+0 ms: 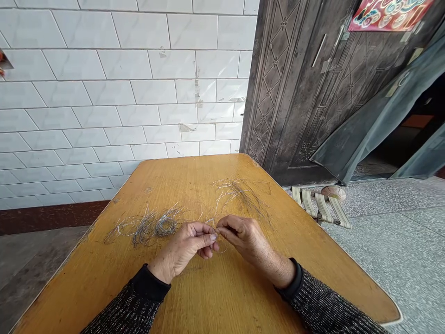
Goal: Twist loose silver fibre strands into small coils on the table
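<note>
At the far left, a white tiled wall (86, 62) stands behind the wooden surface (194, 297). On the left part of that surface lies a tangled bundle of wire (141, 232), with a rounder wire coil (160, 228) just right of it. Your left hand (189, 243), near the middle, is closed at thumb and forefinger on a thin wire (223, 252); a fine loop of it shows just below the fingertips. Your right hand (246, 236) meets the left at the fingertips, pinching the same wire; its exact hold is too small to verify. Beyond your right hand, loose wire strands (239, 191) lie spread on the far right part of the surface. Farther right you have a dark patterned door (278, 93), a strapped stool (323, 206) and a grey curtain (378, 120).
</note>
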Tool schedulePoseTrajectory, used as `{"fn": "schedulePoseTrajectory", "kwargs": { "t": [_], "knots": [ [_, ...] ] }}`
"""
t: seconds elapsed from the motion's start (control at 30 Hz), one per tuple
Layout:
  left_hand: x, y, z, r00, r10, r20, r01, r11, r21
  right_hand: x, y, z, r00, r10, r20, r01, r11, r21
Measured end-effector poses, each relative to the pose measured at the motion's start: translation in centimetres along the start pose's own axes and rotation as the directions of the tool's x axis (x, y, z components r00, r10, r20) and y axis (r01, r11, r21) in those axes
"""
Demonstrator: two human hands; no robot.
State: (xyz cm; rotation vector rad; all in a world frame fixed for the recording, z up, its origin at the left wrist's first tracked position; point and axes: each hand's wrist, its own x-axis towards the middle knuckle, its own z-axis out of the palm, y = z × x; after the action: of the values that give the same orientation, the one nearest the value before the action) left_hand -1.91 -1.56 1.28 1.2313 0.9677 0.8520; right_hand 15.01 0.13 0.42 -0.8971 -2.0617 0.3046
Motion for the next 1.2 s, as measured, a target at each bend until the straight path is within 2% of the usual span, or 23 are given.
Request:
{"fn": "schedulePoseTrajectory", "kwargs": {
  "t": [0.27,0.4,0.5,0.57,0.6,0.67,0.73,0.8,0.93,1.07,1.2],
  "knots": [
    [0.0,-0.1,0.0,1.000,0.015,-0.003,-0.015,0.994,0.110,-0.2,0.5,0.3,0.996,-0.083,0.019,0.085,0.983,-0.165],
    [-0.1,-0.2,-0.2,1.000,-0.008,0.000,0.008,0.991,0.137,-0.4,0.2,0.4,0.996,-0.066,0.058,0.077,0.972,-0.223],
    [-0.1,-0.2,-0.3,1.000,-0.012,0.025,0.010,0.995,0.103,-0.3,0.1,0.5,0.998,0.004,0.061,0.004,0.991,-0.131],
    [0.0,-0.2,-0.3,1.000,-0.004,0.023,0.003,0.999,0.053,0.0,0.1,0.5,0.989,0.130,0.067,-0.134,0.989,0.061],
    [0.0,-0.1,-0.3,1.000,-0.001,0.010,0.001,1.000,0.031,0.2,0.2,0.5,0.973,0.212,0.096,-0.227,0.954,0.196],
    [0.1,-0.1,-0.2,1.000,-0.002,-0.028,0.002,1.000,0.003,0.7,0.5,0.3,0.910,0.352,0.220,-0.415,0.787,0.456],
    [0.1,0.0,-0.2,0.998,-0.003,-0.061,0.002,1.000,-0.012,0.9,0.7,0.0,0.845,0.401,0.354,-0.534,0.591,0.605],
    [0.1,0.0,-0.2,0.998,0.006,-0.066,-0.008,1.000,-0.028,1.0,0.9,-0.4,0.820,0.386,0.424,-0.570,0.467,0.676],
    [0.1,-0.2,-0.2,0.999,0.032,-0.040,-0.036,0.995,-0.094,0.8,0.9,-0.5,0.828,0.306,0.469,-0.554,0.318,0.770],
    [0.2,-0.5,-0.5,1.000,0.012,-0.018,-0.015,0.980,-0.199,0.7,0.6,-0.3,0.800,0.315,0.510,-0.578,0.179,0.796],
    [0.4,-0.6,-0.5,1.000,-0.029,-0.012,0.025,0.970,-0.243,0.7,0.1,-0.2,0.796,0.344,0.498,-0.564,0.121,0.817]
  ]
}}
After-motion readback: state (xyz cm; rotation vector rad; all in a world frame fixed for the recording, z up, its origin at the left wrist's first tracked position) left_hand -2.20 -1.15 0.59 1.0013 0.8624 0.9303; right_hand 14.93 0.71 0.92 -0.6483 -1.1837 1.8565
